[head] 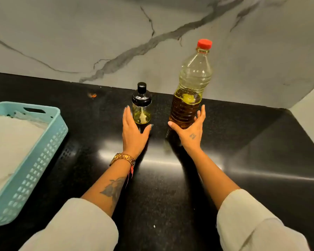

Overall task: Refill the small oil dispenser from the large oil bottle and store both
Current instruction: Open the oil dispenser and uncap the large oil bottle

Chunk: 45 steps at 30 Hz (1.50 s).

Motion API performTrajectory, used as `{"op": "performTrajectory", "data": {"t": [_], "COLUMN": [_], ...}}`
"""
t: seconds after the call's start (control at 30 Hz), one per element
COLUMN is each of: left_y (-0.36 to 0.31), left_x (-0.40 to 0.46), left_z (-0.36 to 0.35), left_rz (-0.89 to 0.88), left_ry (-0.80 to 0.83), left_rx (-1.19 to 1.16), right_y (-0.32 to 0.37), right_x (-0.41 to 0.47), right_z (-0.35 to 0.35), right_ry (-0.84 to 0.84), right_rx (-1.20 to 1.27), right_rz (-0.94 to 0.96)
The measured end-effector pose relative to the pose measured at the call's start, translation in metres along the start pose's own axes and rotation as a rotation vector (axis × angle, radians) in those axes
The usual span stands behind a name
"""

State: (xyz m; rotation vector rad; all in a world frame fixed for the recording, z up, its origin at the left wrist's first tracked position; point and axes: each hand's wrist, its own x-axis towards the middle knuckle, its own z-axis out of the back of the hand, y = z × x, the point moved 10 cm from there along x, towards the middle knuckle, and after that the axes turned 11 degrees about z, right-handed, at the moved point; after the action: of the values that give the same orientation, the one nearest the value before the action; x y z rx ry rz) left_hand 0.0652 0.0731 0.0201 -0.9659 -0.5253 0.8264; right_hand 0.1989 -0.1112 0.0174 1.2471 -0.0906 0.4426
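Observation:
A small glass oil dispenser with a black lid stands upright on the black counter, a little oil in its bottom. My left hand is open just in front of it, fingers spread beside its left side, thumb under its base. To the right stands the large clear oil bottle with a red cap, roughly half full of amber oil. My right hand is open around the bottle's base, fingers apart and touching or nearly touching it.
A light blue perforated plastic basket lined with a white cloth sits at the left edge. A marble backsplash rises right behind both containers. The wall turns a corner at the right.

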Motion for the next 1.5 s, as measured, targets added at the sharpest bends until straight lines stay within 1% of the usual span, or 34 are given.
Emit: {"op": "performTrajectory", "data": {"t": [0.07,0.17,0.27,0.4,0.5,0.7,0.97,1.13,1.37,1.43,1.5], "left_y": [-0.005,-0.004,0.005,0.012,0.013,0.016,0.031,0.038,0.046,0.047,0.047], "left_x": [0.012,0.029,0.039,0.04,0.034,-0.004,-0.073,-0.114,-0.148,-0.153,-0.156], "left_z": [0.0,-0.006,-0.009,-0.007,-0.004,0.011,0.036,0.052,0.068,0.07,0.072], "left_rz": [-0.002,0.054,0.1,0.136,0.14,0.118,0.108,0.095,0.092,0.086,0.081], "left_ry": [-0.03,-0.027,-0.041,-0.074,-0.07,-0.027,0.037,0.045,0.071,0.082,0.09], "left_rx": [-0.027,-0.059,-0.095,-0.112,-0.106,-0.121,-0.123,-0.109,-0.13,-0.139,-0.15], "right_y": [0.005,0.0,-0.004,-0.006,-0.002,0.006,0.019,0.023,0.027,0.032,0.036], "right_x": [0.011,0.02,0.021,0.019,0.013,-0.023,-0.099,-0.144,-0.179,-0.182,-0.186], "right_z": [-0.001,-0.006,-0.006,-0.002,0.002,0.021,0.056,0.075,0.091,0.091,0.093], "right_ry": [-0.031,-0.034,-0.03,-0.038,-0.036,-0.026,-0.036,-0.05,-0.046,-0.018,-0.023], "right_rx": [0.004,0.01,-0.038,-0.1,-0.118,-0.133,-0.129,-0.138,-0.133,-0.107,-0.02], "right_rz": [0.039,0.036,0.024,-0.009,-0.017,-0.036,-0.028,-0.05,-0.045,-0.035,-0.027]}}
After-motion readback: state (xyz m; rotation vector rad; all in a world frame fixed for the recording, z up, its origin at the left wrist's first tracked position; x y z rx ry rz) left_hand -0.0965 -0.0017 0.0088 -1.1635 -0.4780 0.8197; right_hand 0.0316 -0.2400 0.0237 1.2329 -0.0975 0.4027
